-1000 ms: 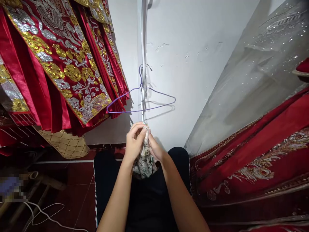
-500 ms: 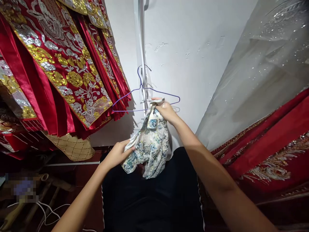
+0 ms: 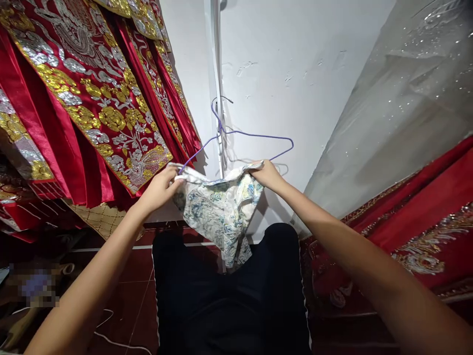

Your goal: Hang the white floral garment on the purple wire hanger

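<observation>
Now the left hand pinches the left end of the top edge of the floral-print garment, the right hand its right end, stretching it across the purple wire hanger's lower part; even, gentle tension should prevent bunching or snagging.

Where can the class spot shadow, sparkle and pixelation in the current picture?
Head view: the hanger casts a shadow on the wall; head view: bright specks dot the grey sheet; head view, lower left: a pixelated patch hides detail.
</observation>
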The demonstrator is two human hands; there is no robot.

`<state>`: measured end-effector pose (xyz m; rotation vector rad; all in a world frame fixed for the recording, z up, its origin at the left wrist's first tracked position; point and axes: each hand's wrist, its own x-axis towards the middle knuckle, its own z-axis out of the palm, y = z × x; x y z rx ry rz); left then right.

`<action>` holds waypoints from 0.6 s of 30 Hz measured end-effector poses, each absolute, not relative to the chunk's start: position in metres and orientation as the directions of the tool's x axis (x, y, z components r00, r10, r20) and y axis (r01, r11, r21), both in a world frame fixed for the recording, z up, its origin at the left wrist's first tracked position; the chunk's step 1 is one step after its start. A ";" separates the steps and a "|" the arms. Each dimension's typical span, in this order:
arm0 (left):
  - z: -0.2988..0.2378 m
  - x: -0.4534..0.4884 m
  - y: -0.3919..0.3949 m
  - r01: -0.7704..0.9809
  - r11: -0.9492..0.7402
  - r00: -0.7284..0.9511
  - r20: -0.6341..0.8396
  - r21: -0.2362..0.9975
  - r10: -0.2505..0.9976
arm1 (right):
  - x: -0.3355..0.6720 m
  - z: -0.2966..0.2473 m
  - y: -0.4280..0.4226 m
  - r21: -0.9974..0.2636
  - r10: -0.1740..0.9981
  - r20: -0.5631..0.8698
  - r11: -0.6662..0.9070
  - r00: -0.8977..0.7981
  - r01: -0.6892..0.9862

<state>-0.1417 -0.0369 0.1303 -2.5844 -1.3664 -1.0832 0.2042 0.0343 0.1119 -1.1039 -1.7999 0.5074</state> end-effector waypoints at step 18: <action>0.172 -0.130 0.006 0.759 -0.611 0.215 0.799 0.225 0.562 | 0.298 0.167 0.013 -0.903 0.923 0.383 0.384 -0.045 0.193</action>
